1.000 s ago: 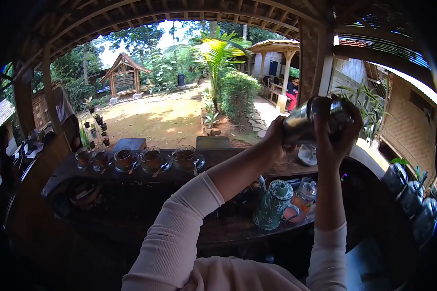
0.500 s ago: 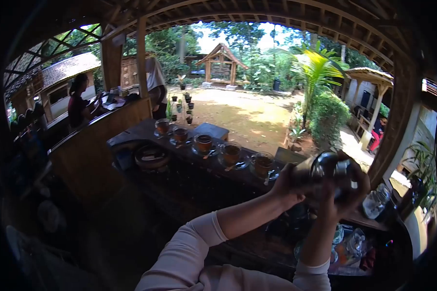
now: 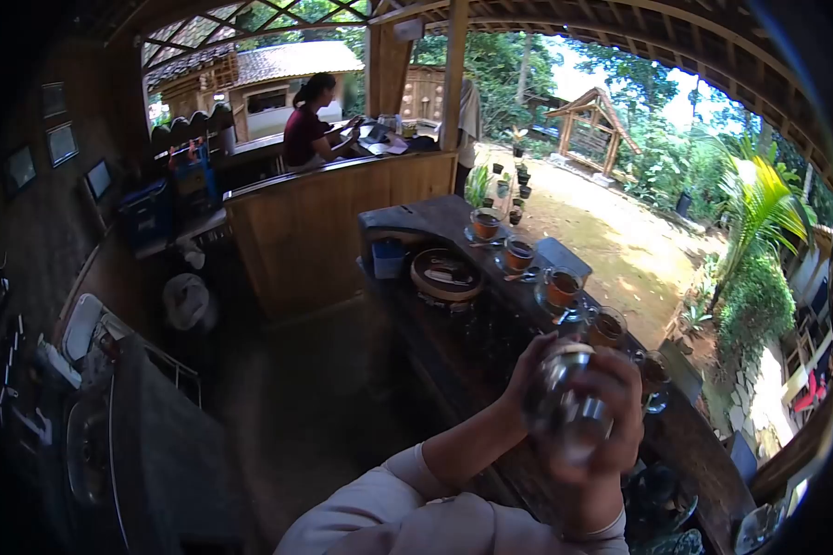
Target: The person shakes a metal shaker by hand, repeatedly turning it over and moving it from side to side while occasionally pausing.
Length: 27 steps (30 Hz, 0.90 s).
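A glass jar [image 3: 572, 407], blurred by motion and with what looks like a pale lid at its top, is held up over the dark counter. My left hand [image 3: 520, 375] grips it from the left side. Around its right side wrap the fingers of my right hand [image 3: 615, 407]. Just behind the jar, glass cups of brown drink stand on saucers in a slanting row, among them a near cup [image 3: 607, 326], a middle cup [image 3: 562, 288] and a far cup [image 3: 486, 223].
On the counter [image 3: 407, 220] are a round dark container [image 3: 446, 275] and a blue box [image 3: 389, 258]. A person in a dark red top [image 3: 304, 139] sits behind the wooden partition [image 3: 342, 213]. A sink [image 3: 88, 449] lies at the left; more glassware [image 3: 662, 495] stands low right.
The view has swung left, bringing the sink side into sight. Both hands still hold the jar, now nearer the frame's middle and lower, turned differently.
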Motion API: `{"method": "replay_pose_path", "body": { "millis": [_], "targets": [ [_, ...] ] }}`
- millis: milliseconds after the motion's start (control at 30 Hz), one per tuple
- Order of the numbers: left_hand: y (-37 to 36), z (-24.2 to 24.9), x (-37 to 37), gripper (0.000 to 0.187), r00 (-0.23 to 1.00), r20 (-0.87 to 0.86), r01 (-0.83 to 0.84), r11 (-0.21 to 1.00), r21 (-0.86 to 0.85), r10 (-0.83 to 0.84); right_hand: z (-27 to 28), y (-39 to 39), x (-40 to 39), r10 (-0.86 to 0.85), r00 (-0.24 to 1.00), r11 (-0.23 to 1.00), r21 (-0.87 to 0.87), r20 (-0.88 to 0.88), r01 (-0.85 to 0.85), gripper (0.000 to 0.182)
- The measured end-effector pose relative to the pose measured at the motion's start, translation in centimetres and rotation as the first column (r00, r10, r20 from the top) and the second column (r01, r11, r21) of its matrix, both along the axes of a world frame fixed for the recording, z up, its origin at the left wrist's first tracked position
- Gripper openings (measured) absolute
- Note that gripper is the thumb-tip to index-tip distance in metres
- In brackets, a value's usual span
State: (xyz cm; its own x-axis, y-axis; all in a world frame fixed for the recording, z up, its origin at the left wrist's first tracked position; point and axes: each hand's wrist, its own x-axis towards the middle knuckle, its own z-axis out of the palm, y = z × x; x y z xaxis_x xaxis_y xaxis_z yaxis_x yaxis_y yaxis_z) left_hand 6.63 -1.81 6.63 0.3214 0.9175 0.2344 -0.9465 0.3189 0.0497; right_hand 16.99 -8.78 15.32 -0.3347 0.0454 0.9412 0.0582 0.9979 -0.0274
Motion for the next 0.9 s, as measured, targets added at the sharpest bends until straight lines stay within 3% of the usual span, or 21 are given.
{"method": "replay_pose_path", "body": {
  "millis": [33, 100, 167, 200, 233, 267, 300, 333, 367, 400, 433, 467, 500, 567, 633, 700, 733, 767, 800, 833, 900],
  "targets": [
    [0.1, 0.6, -1.7, 0.034, 0.998, -0.017, 0.06, 0.978, 0.198, -0.058, 0.7, -1.6, -0.6, -0.009, 0.997, 0.993, 0.12, 0.081, -0.001, 0.033],
    [0.2, 2.0, -3.4, 0.035, 0.989, -0.016, -0.126, 0.904, 0.408, 0.146, -0.1, 0.5, -1.8, 0.118, 0.982, 0.857, 0.484, 0.147, -0.175, 0.034],
    [1.8, 0.6, -5.7, 0.034, 0.987, -0.029, -0.141, 0.947, 0.29, 0.156, -0.6, 1.5, -3.6, 0.225, 0.967, 0.944, 0.221, 0.117, -0.246, 0.038],
    [2.5, -0.7, -7.3, 0.033, 0.99, -0.067, -0.11, 0.984, 0.141, 0.12, -1.4, 4.1, -5.8, 0.302, 0.953, 0.934, 0.19, 0.034, -0.303, 0.034],
    [4.9, -5.0, -8.2, 0.031, 0.995, 0.083, -0.054, 0.996, -0.072, 0.06, -3.3, 7.3, -6.9, 0.199, 0.978, 0.971, 0.122, 0.069, -0.206, 0.039],
    [6.2, -8.3, -8.5, 0.033, 0.986, 0.026, -0.159, 0.968, -0.193, 0.166, -4.8, 9.6, -8.6, 0.144, 0.988, 0.976, -0.157, -0.054, -0.151, 0.045],
    [6.8, -10.1, -9.0, 0.036, 0.964, -0.046, -0.264, 0.916, -0.303, 0.262, -6.5, 11.6, -9.7, 0.037, 0.986, 0.865, -0.49, -0.161, -0.112, 0.047],
    [3.5, -5.4, -9.2, 0.039, 0.942, -0.251, -0.328, 0.779, -0.534, 0.224, -6.4, 12.2, -10.1, 0.054, 0.971, 0.787, -0.588, -0.234, -0.185, 0.046],
    [4.0, -5.0, -9.9, 0.039, 0.937, -0.267, -0.339, 0.779, -0.528, 0.227, -6.0, 12.9, -10.8, 0.063, 0.948, 0.7, -0.663, -0.312, -0.265, 0.045],
    [4.7, -4.8, -10.5, 0.035, 0.841, -0.341, -0.491, 0.857, -0.156, 0.419, -5.1, 12.1, -10.7, 0.118, 0.965, 0.876, -0.434, -0.235, -0.213, 0.043],
    [5.2, -4.7, -10.8, 0.032, 0.725, -0.323, -0.563, 0.794, 0.229, 0.608, -2.3, 10.1, -11.1, 0.227, 0.964, 0.924, -0.282, -0.14, -0.259, 0.03],
    [4.2, -3.1, -13.1, 0.031, 0.97, -0.047, -0.243, 0.966, -0.087, 0.24, -1.5, 8.4, -11.0, 0.216, 0.975, 0.976, -0.028, -0.051, -0.218, 0.022],
    [4.1, -0.8, -14.0, 0.035, 0.974, -0.077, -0.198, 0.963, 0.182, 0.215, -2.6, 8.2, -10.2, 0.317, 0.948, 0.948, 0.022, 0.037, -0.317, 0.016],
    [4.3, 1.8, -13.5, 0.035, 0.947, 0.115, -0.311, 0.769, 0.558, 0.299, -0.3, 6.4, -10.9, 0.424, 0.894, 0.885, 0.142, 0.143, -0.443, 0.017],
    [5.5, 1.0, -14.7, 0.035, 0.96, 0.11, -0.279, 0.831, 0.482, 0.258, -1.9, 7.8, -12.7, 0.411, 0.909, 0.815, 0.419, 0.067, -0.4, 0.015],
    [8.2, -5.3, -18.2, 0.033, 0.997, -0.001, -0.072, 0.981, 0.18, 0.074, -4.1, 12.2, -15.1, 0.385, 0.923, 0.904, 0.202, -0.005, -0.376, 0.026],
    [8.9, -8.9, -15.9, 0.038, 0.914, 0.267, -0.325, 0.945, 0.034, 0.305, -5.0, 14.7, -16.3, 0.323, 0.943, 0.946, 0.015, -0.083, -0.323, 0.038],
    [9.7, -7.6, -15.0, 0.041, 0.647, -0.359, -0.683, 0.721, 0.12, 0.673, -5.5, 16.2, -17.0, 0.263, 0.942, 0.881, -0.346, -0.207, -0.322, 0.04],
    [9.5, -6.9, -15.4, 0.042, 0.788, -0.368, -0.574, 0.804, -0.152, 0.493, -5.7, 17.4, -17.1, 0.095, 0.958, 0.837, -0.499, -0.27, -0.223, 0.037],
    [9.1, -6.1, -16.0, 0.043, 0.899, -0.32, -0.415, 0.811, -0.412, 0.298, -5.4, 17.1, -16.9, 0.105, 0.931, 0.772, -0.562, -0.351, -0.299, 0.038],
    [9.0, -4.3, -15.6, 0.037, 0.867, -0.096, -0.489, 0.872, 0.028, 0.49, -2.0, 14.2, -15.0, 0.255, 0.959, 0.923, -0.263, -0.126, -0.28, 0.033]
  ]
}}
